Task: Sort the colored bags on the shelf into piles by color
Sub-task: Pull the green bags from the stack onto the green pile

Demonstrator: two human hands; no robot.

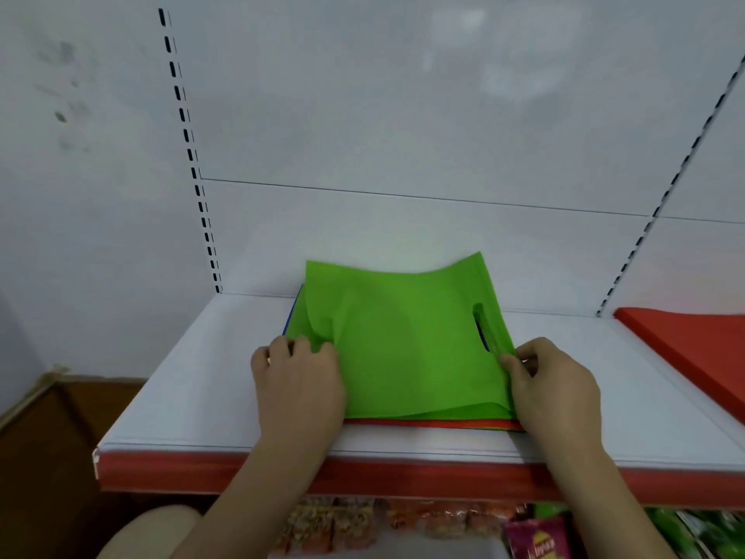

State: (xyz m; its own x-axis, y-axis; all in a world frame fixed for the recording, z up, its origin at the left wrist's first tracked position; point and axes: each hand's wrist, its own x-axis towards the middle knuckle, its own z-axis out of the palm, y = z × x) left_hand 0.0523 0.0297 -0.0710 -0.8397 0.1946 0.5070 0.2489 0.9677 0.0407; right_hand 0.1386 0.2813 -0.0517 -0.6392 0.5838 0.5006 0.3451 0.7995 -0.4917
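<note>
Pinching the green bag [403, 340] at both side edges, our left hand [298, 381] and right hand [556, 385] hold it atop the mixed stack [435, 424]. Beyond our right fingers lies the red pile [685, 349]. Lifting carelessly could drag lower bags along.

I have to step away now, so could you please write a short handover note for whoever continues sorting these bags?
Left hand pinches the top green bag at its left edge; right hand pinches its right edge by the handle slot.
The green bag lies on a mixed stack at mid-shelf; red and blue edges show beneath.
Done: a red pile lies at far right.
Left: start a green pile, then sort the rest.
</note>
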